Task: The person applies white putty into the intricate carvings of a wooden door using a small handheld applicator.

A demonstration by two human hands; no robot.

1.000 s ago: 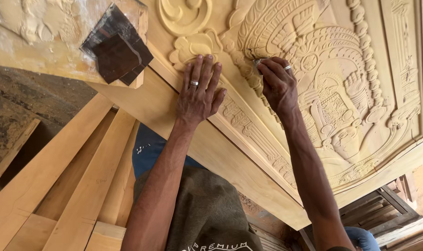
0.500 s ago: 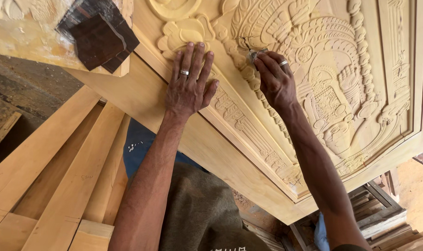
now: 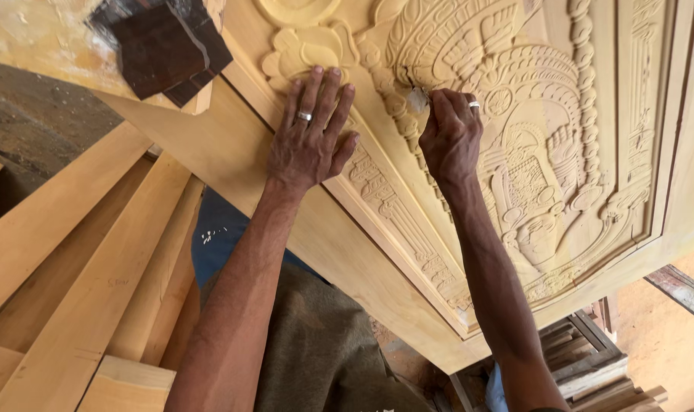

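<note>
A large pale yellow wooden panel carved in deep relief [image 3: 560, 145] fills the upper right of the view, its plain smooth border running diagonally from upper left to lower right. The carving shows beaded bands, fan-like ribs, scrolls and a rounded flower shape near the top, all in the same matte, unfinished wood. At the upper left, one dark brown folded sheet of abrasive paper [image 3: 160, 46] lies on a dusty, rough pale slab [image 3: 34, 38]. Below the panel's edge, several long light wooden planks [image 3: 80, 275] lean side by side, at least four of them, with smooth sawn faces. At the lower right, a stack of darker grey-brown wooden slats [image 3: 583, 358] sits on an orange-tan earthen floor [image 3: 667, 336].

Two hands show, both the person's own. The left hand [image 3: 309, 145] lies flat with fingers spread on the panel's inner moulding, just below the flower shape, holding nothing; one silver ring is on a finger. The right hand [image 3: 450, 133], also wearing one ring, has its grip pinched shut on a small pale grey scrap of abrasive material [image 3: 418, 98], pressed into a groove of the ribbed carving near the panel's top centre.
</note>
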